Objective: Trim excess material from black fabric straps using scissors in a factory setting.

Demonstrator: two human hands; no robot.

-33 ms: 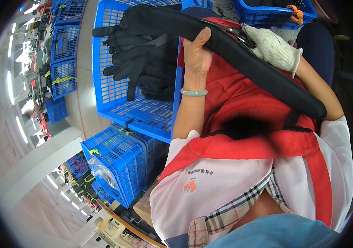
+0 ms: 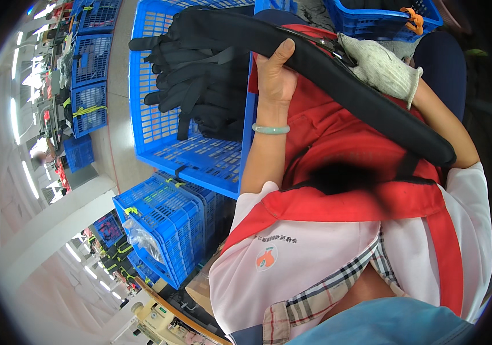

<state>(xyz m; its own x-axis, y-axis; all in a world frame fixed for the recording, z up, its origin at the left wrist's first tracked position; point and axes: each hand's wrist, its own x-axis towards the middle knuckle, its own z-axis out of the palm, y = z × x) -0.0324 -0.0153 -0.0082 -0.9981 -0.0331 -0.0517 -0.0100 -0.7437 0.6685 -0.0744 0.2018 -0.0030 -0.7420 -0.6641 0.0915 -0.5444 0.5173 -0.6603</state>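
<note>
A long black padded strap (image 2: 349,86) lies slantwise over my lap, running from the far-left crate down toward my right elbow. My left hand (image 2: 276,69), with a pale green bangle at the wrist, is closed round the strap's near edge, thumb on top. On its far side my right hand (image 2: 381,69) wears a white knitted glove. The gloved fingers are closed on a dark, shiny metal hand tool (image 2: 338,53) that looks like scissors. Part of it is hidden by the glove and the strap. Under the strap spreads a red apron (image 2: 326,129).
At my left a big blue plastic crate (image 2: 162,146) holds a heap of black straps (image 2: 200,80). Another blue crate (image 2: 361,18) with an orange tie stands far right. Stacked blue crates (image 2: 165,224) are at the lower left, near a sewing machine (image 2: 157,322).
</note>
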